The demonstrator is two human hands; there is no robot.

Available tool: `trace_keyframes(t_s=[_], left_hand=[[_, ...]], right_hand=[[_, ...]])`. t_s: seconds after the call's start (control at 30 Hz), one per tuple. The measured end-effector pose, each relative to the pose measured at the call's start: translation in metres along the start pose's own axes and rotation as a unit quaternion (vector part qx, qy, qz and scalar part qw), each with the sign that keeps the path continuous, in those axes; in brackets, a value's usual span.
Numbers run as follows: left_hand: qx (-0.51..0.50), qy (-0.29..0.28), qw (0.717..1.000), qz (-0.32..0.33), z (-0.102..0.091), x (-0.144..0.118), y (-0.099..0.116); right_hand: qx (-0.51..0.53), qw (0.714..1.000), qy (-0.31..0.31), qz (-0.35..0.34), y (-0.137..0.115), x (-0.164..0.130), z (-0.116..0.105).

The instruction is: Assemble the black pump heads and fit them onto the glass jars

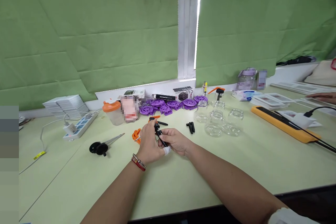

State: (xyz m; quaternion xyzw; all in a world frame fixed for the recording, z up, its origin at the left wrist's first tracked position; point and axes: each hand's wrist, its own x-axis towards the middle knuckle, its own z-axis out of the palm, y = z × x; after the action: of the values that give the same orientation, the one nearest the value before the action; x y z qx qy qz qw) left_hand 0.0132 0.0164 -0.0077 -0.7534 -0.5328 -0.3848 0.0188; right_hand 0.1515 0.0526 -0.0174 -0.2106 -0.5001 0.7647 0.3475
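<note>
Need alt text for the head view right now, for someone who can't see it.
Both hands, left hand and right hand, grip a slim black plastic rod above a pale green table. Clear glass jars stand to the right, purple plastic discs behind.

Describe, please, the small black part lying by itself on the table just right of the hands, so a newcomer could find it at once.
Start at the cluster of clear glass jars on the pale green table, right of centre. Just left of the jars lies a small black plastic part, beyond the right hand. Unlike the black piece that both hands grip, it lies loose and untouched.
</note>
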Motion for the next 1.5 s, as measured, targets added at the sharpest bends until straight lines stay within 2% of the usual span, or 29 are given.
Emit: trace_keyframes(t_s=[0.2, 0.6, 0.77, 0.83, 0.9, 0.93, 1.0, 1.07, 1.17, 1.27, 1.37, 1.43, 1.5], left_hand=[[-0.008, -0.036, 0.999, 0.005, 0.000, 0.001, -0.006], [-0.034, -0.048, 0.998, -0.031, -0.002, 0.000, 0.000], [-0.050, -0.075, 0.994, -0.061, -0.009, 0.002, -0.001], [-0.065, -0.094, 0.991, -0.076, -0.015, 0.004, 0.000], [-0.098, -0.121, 0.983, -0.101, -0.023, 0.005, 0.000], [-0.122, -0.138, 0.976, -0.115, -0.027, 0.005, 0.000], [-0.181, -0.174, 0.957, -0.143, -0.036, 0.005, 0.001], [-0.246, -0.205, 0.932, -0.170, -0.042, 0.005, 0.003], [-0.322, -0.249, 0.888, -0.215, -0.046, 0.004, 0.006], [-0.361, -0.303, 0.847, -0.246, -0.046, 0.004, 0.008], [-0.373, -0.337, 0.820, -0.274, -0.044, 0.005, 0.005], [-0.388, -0.345, 0.801, -0.297, -0.044, 0.005, 0.002], [-0.416, -0.351, 0.775, -0.322, -0.043, 0.006, -0.001]], right_hand=[[-0.001, 1.000, 0.003, 0.006, -0.001, -0.001, 0.003], [0.034, 0.998, 0.007, 0.046, 0.001, 0.000, 0.001], [0.011, 0.998, 0.011, 0.062, -0.004, 0.001, -0.002], [-0.032, 0.997, 0.032, 0.058, -0.008, 0.004, -0.011], [-0.088, 0.991, 0.094, 0.029, -0.012, 0.008, -0.026], [-0.120, 0.983, 0.142, 0.003, -0.013, 0.010, -0.035], [-0.219, 0.947, 0.234, -0.033, -0.014, 0.013, -0.051], [-0.347, 0.902, 0.256, -0.029, -0.012, 0.016, -0.063], [-0.490, 0.845, 0.211, -0.044, -0.004, 0.019, -0.067], [-0.561, 0.810, 0.151, -0.081, 0.005, 0.024, -0.060], [-0.619, 0.772, 0.119, -0.082, 0.011, 0.029, -0.053], [-0.640, 0.757, 0.110, -0.072, 0.012, 0.032, -0.050], [-0.642, 0.756, 0.115, -0.060, 0.011, 0.032, -0.050]])
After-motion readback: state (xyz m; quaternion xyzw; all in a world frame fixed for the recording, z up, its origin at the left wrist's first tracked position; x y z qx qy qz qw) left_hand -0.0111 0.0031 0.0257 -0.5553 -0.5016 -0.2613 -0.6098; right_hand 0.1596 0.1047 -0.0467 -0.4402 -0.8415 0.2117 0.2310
